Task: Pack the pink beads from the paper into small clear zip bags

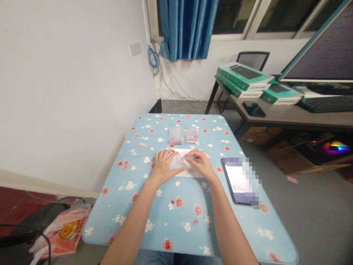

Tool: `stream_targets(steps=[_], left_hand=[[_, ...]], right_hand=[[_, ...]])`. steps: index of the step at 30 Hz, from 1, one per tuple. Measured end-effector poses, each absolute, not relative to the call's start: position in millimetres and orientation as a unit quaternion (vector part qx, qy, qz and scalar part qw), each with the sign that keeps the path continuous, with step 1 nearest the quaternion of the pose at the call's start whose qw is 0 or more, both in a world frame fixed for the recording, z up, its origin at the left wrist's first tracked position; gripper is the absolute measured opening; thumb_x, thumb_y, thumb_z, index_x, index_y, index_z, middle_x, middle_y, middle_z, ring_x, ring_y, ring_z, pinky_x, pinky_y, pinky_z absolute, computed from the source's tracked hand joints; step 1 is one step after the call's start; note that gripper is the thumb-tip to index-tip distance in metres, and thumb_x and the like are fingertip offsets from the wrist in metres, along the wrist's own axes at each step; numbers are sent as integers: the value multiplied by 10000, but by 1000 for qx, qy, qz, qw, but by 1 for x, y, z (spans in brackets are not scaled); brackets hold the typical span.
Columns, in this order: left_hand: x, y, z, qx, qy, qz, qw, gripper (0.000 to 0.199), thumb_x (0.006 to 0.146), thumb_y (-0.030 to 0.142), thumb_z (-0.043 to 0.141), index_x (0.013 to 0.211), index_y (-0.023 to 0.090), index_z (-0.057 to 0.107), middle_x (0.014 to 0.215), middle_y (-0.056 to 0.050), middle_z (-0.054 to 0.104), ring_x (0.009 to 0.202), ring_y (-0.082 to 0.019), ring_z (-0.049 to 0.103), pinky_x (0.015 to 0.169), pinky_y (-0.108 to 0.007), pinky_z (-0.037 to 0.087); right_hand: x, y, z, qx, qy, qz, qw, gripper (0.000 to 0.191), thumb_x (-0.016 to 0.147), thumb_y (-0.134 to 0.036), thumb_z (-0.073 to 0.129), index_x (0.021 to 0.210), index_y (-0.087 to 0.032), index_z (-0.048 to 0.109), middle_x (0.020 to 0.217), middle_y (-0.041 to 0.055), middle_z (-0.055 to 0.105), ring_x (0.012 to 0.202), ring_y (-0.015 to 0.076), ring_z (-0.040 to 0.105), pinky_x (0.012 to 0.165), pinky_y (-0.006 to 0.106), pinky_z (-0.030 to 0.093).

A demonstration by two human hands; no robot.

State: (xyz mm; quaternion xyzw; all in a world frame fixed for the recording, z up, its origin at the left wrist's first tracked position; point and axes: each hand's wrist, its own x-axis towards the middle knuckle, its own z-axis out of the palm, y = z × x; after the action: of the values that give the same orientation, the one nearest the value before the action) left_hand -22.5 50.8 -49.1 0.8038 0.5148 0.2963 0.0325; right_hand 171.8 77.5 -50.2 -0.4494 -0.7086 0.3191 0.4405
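while the left hand (pixel 165 167) and right hand (pixel 200 164) hold a clear plastic bag (pixel 176 162) between partly curled fingers over a white paper sheet (pixel 191 171) on a blue floral tablecloth (pixel 116 209), two small bags (pixel 176 135) of pink bits lie just beyond, and print on the green boxes (pixel 245 75) on the desk (pixel 275 112) is too small to read.

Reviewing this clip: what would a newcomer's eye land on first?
The left hand and right hand meet mid-table over a clear plastic bag on white paper, atop a blue flowered tablecloth. A tablet lies to their right. Far ahead hangs a blue curtain.
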Motion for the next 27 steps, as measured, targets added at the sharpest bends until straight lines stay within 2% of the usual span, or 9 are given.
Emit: stream_targets(steps=[6, 15, 20, 24, 27], left_hand=[[-22, 52, -52, 805, 508, 304, 28, 600, 725, 584, 614, 1193, 220, 528, 1204, -83, 547, 1116, -247, 469, 965, -399, 319], [-22, 51, -50, 805, 504, 310, 32, 597, 728, 582, 611, 1190, 212, 535, 1193, -90, 553, 1112, -250, 473, 962, -397, 313], [-25, 52, -49, 797, 506, 325, 50, 586, 718, 569, 629, 1181, 219, 546, 1183, -92, 568, 1105, -259, 484, 966, -406, 304], [-30, 56, -48, 744, 511, 407, 140, 526, 722, 534, 643, 1134, 216, 572, 1132, -82, 606, 1077, -249, 510, 969, -395, 316], [-30, 60, -48, 624, 495, 529, 294, 513, 759, 562, 583, 1121, 199, 578, 1121, -89, 621, 1060, -234, 540, 957, -365, 359]], right_hand=[[169, 77, -50, -430, -690, 372, 449, 135, 772, -363, 641, 811, -238, 675, 881, 44, 645, 878, 210, 571, 789, 355, 408], [162, 74, -52, -430, -696, 391, 422, 153, 769, -376, 644, 839, -247, 688, 916, 44, 643, 898, 213, 559, 764, 344, 406], [166, 76, -52, -439, -679, 397, 434, 161, 773, -355, 633, 881, -248, 683, 948, 44, 651, 904, 209, 567, 769, 341, 409], [169, 78, -53, -453, -662, 398, 444, 172, 763, -363, 636, 881, -243, 676, 958, 44, 658, 857, 197, 563, 745, 334, 411], [167, 78, -52, -455, -655, 400, 451, 177, 757, -363, 637, 877, -240, 677, 938, 45, 655, 809, 186, 555, 728, 329, 415]])
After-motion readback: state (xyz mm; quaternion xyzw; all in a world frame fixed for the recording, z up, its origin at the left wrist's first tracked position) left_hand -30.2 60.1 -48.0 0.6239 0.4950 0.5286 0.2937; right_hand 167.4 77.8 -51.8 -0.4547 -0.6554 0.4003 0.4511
